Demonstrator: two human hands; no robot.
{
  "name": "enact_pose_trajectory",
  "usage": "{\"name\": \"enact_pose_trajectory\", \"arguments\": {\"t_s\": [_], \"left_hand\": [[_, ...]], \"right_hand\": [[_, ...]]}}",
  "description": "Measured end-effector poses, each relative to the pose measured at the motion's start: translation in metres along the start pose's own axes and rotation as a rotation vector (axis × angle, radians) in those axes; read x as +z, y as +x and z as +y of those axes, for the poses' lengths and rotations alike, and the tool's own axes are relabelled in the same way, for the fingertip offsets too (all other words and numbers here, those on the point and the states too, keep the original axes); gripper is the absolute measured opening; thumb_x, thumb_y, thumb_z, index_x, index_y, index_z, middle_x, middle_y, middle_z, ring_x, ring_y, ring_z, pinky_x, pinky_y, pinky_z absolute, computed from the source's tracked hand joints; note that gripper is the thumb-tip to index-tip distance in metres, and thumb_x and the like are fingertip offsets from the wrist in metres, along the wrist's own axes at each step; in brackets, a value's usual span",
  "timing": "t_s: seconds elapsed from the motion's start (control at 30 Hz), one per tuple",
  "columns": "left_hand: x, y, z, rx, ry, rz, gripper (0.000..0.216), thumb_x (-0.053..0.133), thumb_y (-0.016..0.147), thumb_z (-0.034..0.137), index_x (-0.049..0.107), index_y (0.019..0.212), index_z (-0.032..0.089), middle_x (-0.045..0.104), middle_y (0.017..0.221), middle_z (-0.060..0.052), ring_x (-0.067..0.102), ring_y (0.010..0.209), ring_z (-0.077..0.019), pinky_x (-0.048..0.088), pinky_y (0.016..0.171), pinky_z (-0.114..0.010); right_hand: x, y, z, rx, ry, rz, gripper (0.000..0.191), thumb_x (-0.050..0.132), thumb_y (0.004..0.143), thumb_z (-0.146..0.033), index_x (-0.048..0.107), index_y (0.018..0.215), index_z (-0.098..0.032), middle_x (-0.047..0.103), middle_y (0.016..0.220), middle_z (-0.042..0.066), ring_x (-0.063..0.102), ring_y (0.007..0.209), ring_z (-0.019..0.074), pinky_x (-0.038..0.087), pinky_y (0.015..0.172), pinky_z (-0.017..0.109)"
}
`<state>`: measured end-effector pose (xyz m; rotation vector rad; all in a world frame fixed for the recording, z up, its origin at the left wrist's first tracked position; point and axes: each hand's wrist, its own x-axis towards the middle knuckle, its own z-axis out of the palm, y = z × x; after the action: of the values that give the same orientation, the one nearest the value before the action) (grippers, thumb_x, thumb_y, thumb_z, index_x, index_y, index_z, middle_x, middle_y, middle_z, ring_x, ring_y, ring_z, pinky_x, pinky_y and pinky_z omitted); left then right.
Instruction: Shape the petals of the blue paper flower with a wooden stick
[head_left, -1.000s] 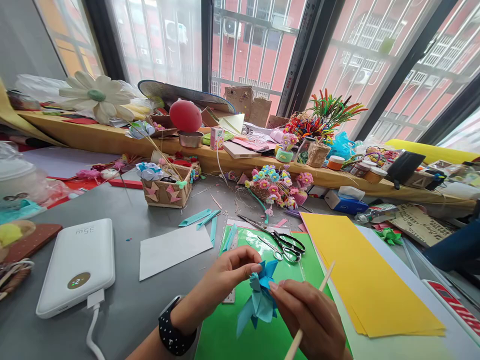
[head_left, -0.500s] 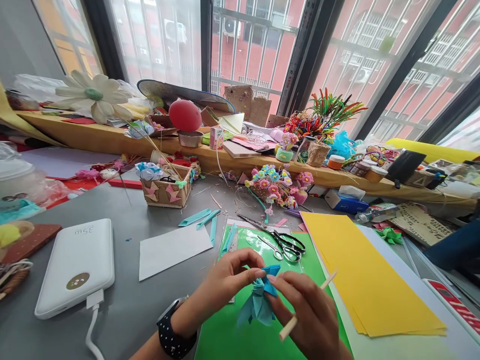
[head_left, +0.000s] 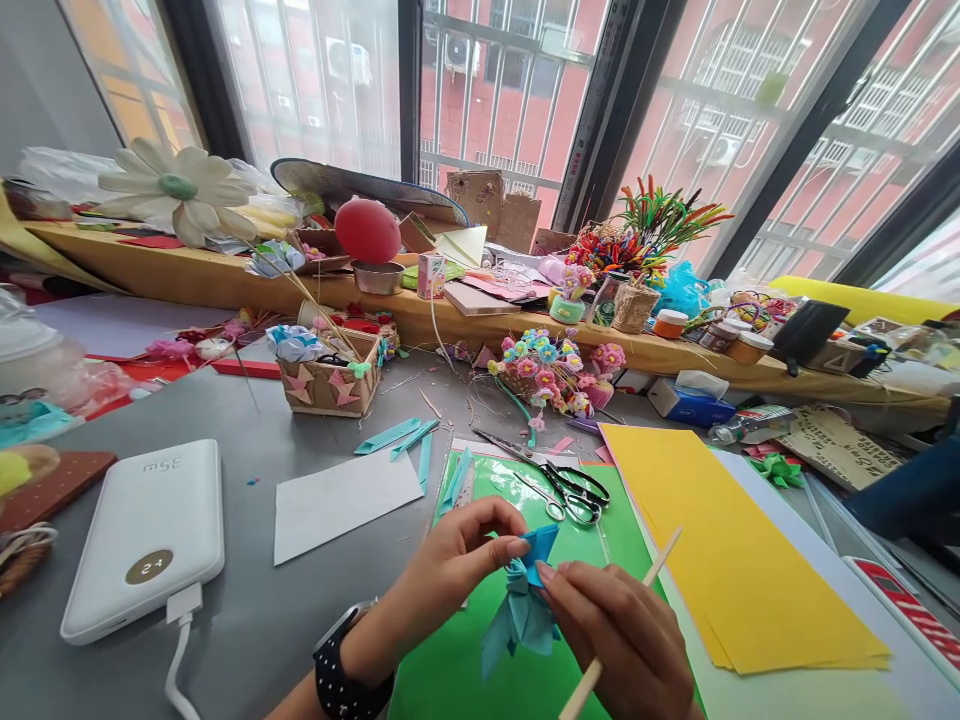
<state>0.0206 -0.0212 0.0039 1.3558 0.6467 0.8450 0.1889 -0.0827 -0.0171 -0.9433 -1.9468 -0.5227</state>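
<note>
Folded blue paper (head_left: 525,620), lower centre, pinched at its top by the left hand (head_left: 461,555) and at its side by the right hand (head_left: 626,630), which partly covers it and grasps a stick (head_left: 661,562), mid-length hidden. Ruler (head_left: 468,487) mostly obscured by the left hand. Scissors (head_left: 553,470) above; yellow paper (head_left: 739,550), right; power-bank cable (head_left: 178,660), lower left, cut off.
</note>
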Motion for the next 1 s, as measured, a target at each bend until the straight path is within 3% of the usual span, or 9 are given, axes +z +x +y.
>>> {"name": "enact_pose_trajectory", "arguments": {"t_s": [0.13,0.3,0.67,1.0], "left_hand": [[0.001,-0.001,-0.001,0.003,-0.001,0.015,0.022,0.062,0.072,0.036,0.055,0.070,0.016,0.047,0.068,0.002,0.042,0.065,-0.0127,0.033,0.060,-0.023],[0.000,-0.001,-0.001,0.014,-0.015,-0.004,0.020,0.060,0.073,0.034,0.054,0.070,0.016,0.047,0.067,0.002,0.041,0.065,-0.0124,0.033,0.060,-0.023],[0.001,-0.001,0.004,-0.016,-0.074,0.047,0.020,0.063,0.070,0.034,0.055,0.069,0.016,0.048,0.067,0.002,0.042,0.065,-0.0127,0.034,0.062,-0.023],[-0.001,-0.001,0.004,0.038,-0.049,0.046,0.019,0.064,0.072,0.033,0.057,0.073,0.015,0.049,0.071,0.001,0.045,0.067,-0.0120,0.037,0.062,-0.022]], "right_hand": [[-0.002,-0.005,-0.002,0.010,-0.053,-0.019,0.029,0.050,0.086,-0.016,0.059,0.112,-0.026,0.070,0.078,0.000,0.064,0.057,0.0132,0.050,0.054,0.025],[-0.005,-0.005,-0.003,-0.029,-0.074,-0.061,0.034,0.049,0.087,-0.012,0.054,0.119,-0.021,0.072,0.082,0.002,0.064,0.057,0.0147,0.048,0.054,0.029],[-0.007,-0.004,-0.008,0.000,-0.078,-0.060,0.035,0.050,0.086,-0.013,0.056,0.117,-0.025,0.072,0.081,-0.001,0.062,0.053,0.0139,0.048,0.050,0.028],[0.001,0.017,-0.001,0.005,-0.034,0.063,0.014,0.054,0.083,-0.015,0.063,0.093,-0.017,0.065,0.070,0.004,0.063,0.058,0.0129,0.050,0.051,0.023]]}}
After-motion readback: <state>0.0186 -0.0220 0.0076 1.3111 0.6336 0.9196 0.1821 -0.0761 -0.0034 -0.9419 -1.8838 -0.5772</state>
